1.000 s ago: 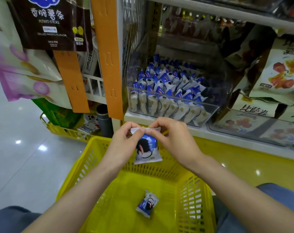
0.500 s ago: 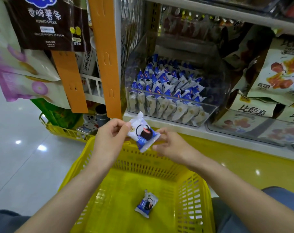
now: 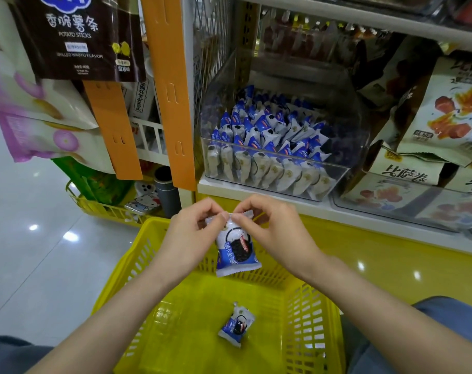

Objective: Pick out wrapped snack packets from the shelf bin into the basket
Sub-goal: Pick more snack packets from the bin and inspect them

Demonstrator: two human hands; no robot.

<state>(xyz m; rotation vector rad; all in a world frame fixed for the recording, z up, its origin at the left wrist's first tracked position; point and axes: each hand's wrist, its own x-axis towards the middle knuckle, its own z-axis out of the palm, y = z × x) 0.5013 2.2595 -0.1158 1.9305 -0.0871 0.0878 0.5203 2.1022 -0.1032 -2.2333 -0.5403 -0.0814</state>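
Observation:
A blue-and-white wrapped snack packet [image 3: 236,251] hangs upright over the far rim of the yellow basket [image 3: 314,317]. My left hand [image 3: 191,233] and my right hand [image 3: 278,233] both pinch its crimped top edge. A second packet of the same kind [image 3: 236,323] lies on the basket floor. Above and behind, the clear shelf bin [image 3: 345,168] holds several more of these packets [image 3: 267,139], standing in rows.
An orange shelf upright [image 3: 172,98] stands left of the bin. Larger snack bags [image 3: 442,122] fill the shelf to the right. Hanging bags [image 3: 75,36] and a second yellow basket [image 3: 105,209] sit at the left. My knees [image 3: 450,319] flank the basket.
Half a second ago the packet lay tilted between my hands, each on one end. Now it hangs straight down and both hands pinch its top edge, as they did one second ago.

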